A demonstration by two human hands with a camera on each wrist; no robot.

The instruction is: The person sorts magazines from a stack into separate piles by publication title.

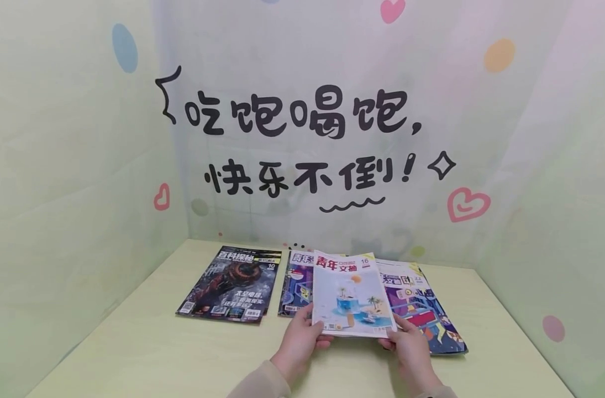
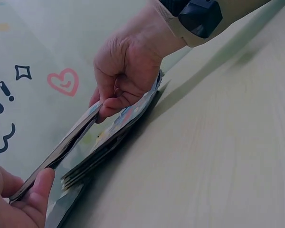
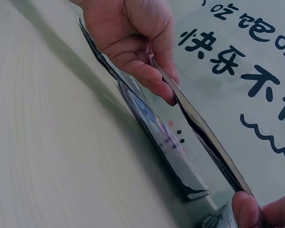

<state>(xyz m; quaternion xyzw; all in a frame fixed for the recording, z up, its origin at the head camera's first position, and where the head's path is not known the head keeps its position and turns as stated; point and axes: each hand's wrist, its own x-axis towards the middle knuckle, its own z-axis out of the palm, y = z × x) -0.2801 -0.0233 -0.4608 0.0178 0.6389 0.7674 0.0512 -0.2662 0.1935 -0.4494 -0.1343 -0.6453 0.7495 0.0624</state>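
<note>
Both hands hold a white-covered magazine (image 1: 352, 293) with red title characters, an orange sun and a beach scene. My left hand (image 1: 301, 337) pinches its lower left corner, thumb on the cover and fingers underneath. The lower right corner is gripped the same way by my right hand (image 1: 410, 344). In the wrist views, the held magazine (image 2: 69, 142) is raised above the others. Behind it to the right lies a pile of purple-and-blue magazines (image 1: 421, 315). To the left, another purple magazine (image 1: 294, 282) is partly hidden by the held one.
A dark-covered magazine (image 1: 232, 284) lies at the left of the pale table (image 1: 158, 354), slightly askew, with another edge showing under it. A printed fabric wall (image 1: 302, 66) with black characters rises at the back, and plain fabric sides flank the table.
</note>
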